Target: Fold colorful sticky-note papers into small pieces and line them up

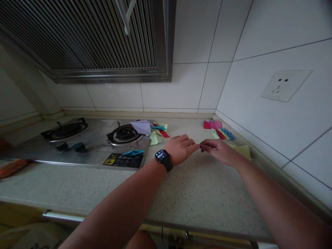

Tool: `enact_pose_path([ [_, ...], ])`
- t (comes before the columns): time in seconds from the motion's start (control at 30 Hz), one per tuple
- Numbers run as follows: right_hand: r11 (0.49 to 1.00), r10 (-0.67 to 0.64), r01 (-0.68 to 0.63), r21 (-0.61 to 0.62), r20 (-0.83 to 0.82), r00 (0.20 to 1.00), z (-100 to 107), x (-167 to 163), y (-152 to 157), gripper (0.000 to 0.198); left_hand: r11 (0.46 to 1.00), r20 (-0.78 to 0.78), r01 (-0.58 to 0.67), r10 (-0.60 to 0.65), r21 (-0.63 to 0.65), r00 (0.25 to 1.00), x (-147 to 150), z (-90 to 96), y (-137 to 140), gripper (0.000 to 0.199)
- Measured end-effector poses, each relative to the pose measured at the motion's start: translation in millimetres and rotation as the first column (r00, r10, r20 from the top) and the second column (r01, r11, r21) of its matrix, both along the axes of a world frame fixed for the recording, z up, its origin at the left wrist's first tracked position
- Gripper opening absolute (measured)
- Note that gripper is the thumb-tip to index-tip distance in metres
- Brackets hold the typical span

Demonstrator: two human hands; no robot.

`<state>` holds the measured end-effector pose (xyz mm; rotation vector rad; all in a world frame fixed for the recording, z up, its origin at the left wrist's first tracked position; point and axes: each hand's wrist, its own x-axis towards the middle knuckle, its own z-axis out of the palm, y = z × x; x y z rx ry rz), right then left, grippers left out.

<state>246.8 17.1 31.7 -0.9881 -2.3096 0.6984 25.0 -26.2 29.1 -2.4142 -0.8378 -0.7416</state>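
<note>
Over the counter, my left hand (181,149) and my right hand (219,151) meet at the fingertips. Both are closed in a pinch around a small dark thing (200,146), too small and too covered to name. A black smartwatch (162,156) sits on my left wrist. Beyond my right hand lies a pile of folded coloured paper (219,129) in pink, red, green and blue. A yellow paper sheet (241,151) is partly hidden behind that hand. Left of my left hand is another paper heap (157,133), with a lilac folded paper (141,127) over the burner's edge.
The steel gas stove (95,145) takes up the left side, with a blue folded paper (133,152) on its front label. A range hood (103,76) overhangs it. On the right wall is a socket (286,85). The speckled counter (192,200) ends toward me.
</note>
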Motion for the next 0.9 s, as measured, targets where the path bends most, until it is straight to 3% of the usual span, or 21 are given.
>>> enact_pose_path([
  [0.33, 0.992, -0.033, 0.028, 0.127, 0.037, 0.999, 2.2, -3.4, -5.7, 0.026, 0.999, -0.005, -0.011, 0.011, -0.043, 1.0, 4.2, 0.9, -2.1, 0.025],
  [0.9, 0.991, -0.028, 0.016, 0.135, 0.084, 0.996, 3.1, -6.0, -9.3, 0.019, 0.998, -0.04, -0.051, 0.05, -0.029, 0.998, 5.8, 0.5, -1.5, 0.024],
])
